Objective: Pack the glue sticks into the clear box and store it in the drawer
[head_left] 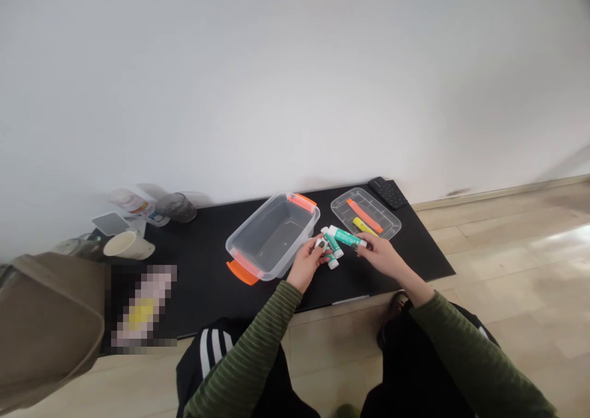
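Note:
My left hand [304, 264] is closed around a few short white-and-green glue sticks [334, 246], just off the right side of a clear plastic box [271, 233] with orange latches. Between the fingers of my right hand [380, 255] is another white-and-green glue stick [346, 236], its far end close to those in the left hand. The box stands without its cover and nothing shows inside it. Behind my right hand lies a clear lid [391, 221], bearing a yellow stick-shaped item [363, 225] and a flat orange strip [364, 214].
A black keyboard [388, 193] lies at the back right corner of the black table [207, 283]. On the left are a paper cup [129, 246], a dark mesh cup [176, 207], a white bottle [138, 206] and a blurred-out patch. A brown rounded shape [50, 326] fills the lower left.

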